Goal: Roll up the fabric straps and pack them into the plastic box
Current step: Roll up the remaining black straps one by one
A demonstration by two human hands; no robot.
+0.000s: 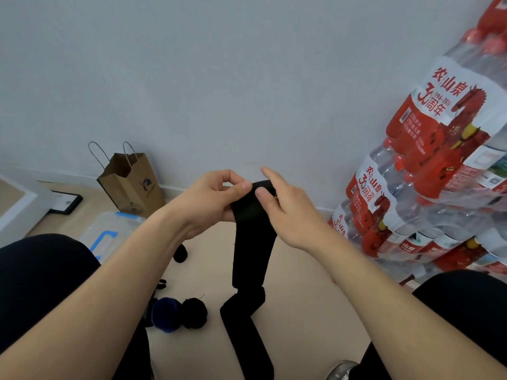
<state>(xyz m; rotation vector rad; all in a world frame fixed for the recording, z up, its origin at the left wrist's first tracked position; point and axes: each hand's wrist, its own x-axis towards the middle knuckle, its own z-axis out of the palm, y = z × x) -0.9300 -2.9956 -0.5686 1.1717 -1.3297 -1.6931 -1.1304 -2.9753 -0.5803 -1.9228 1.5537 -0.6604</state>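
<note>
A long black fabric strap (pixel 251 250) hangs from my two hands down to the floor, where its lower part lies bent. My left hand (pixel 211 201) pinches the strap's top left edge between thumb and fingers. My right hand (pixel 285 207) holds the top right edge with its thumb on the front and the index finger raised. Rolled straps lie on the floor below: a dark blue roll (pixel 167 314), a black roll (pixel 194 312) and another black roll (pixel 180 252). The clear plastic box (pixel 109 231) with blue latches stands on the floor to the left, behind my left forearm.
A brown paper bag (pixel 131 185) stands against the wall. Shrink-wrapped packs of water bottles (pixel 428 171) are stacked at the right. A black frame (pixel 65 202) and a white box (pixel 16 209) lie at the far left. My knees in dark trousers flank the floor space.
</note>
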